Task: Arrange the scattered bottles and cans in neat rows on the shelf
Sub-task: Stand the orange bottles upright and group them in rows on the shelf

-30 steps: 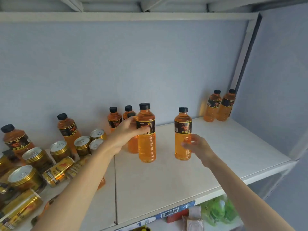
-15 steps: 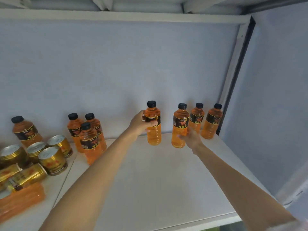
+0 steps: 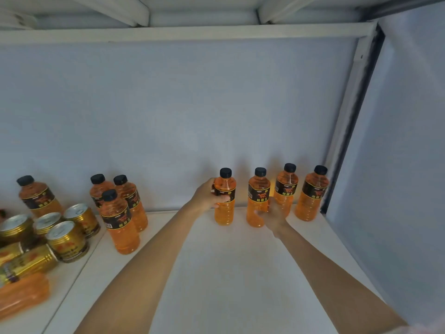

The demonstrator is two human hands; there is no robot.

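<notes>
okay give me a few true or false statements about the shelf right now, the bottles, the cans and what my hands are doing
1. Each hand grips an orange bottle. True: the left hand holds one bottle, and the right hand holds the bottle beside it.
2. Four bottles stand along the back wall at the right. True, counting the two at the corner.
3. The gold cans sit in the right corner. False: they are at the left.
4. Every bottle stands upright. False: one lies on its side at the lower left.
5. The bottle caps are white. False: they are black.
</notes>
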